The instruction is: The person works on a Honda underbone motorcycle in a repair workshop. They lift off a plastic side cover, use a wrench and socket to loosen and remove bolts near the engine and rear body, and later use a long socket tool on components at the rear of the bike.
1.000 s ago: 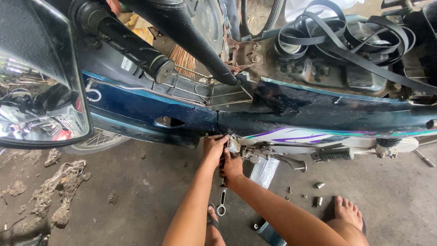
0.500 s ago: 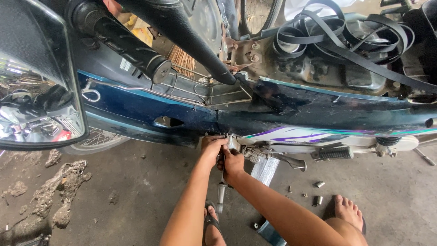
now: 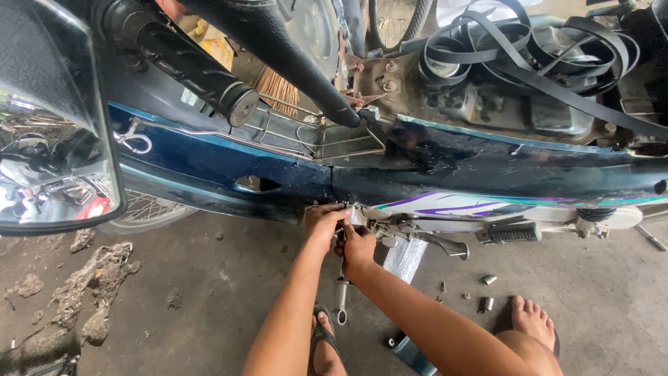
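Both hands meet under the dark blue body panel (image 3: 229, 163) of the motorcycle, at the lower edge where the panel meets the engine area.

Left hand (image 3: 322, 224): fingers curled onto a small fitting at the underside of the panel; what it pinches is too small to tell.

Right hand (image 3: 358, 245): clenched around the upper end of a metal wrench (image 3: 341, 292).

Wrench long axis: runs from 12 to 6 o'clock, nearly vertical. Its upper end is hidden inside the right fist, touching or just beside the fitting; the free ring end hangs at 6 o'clock from the hand, above the concrete floor (image 3: 209, 299).

Fitting lies at 12 o'clock from the right hand and at 1 o'clock from the left; both hands are touching each other, the right one lower.

Loose small metal parts (image 3: 487, 280) lie on the floor at 3 o'clock of the hands, well apart. The footpeg (image 3: 513, 232) projects at 3 o'clock.
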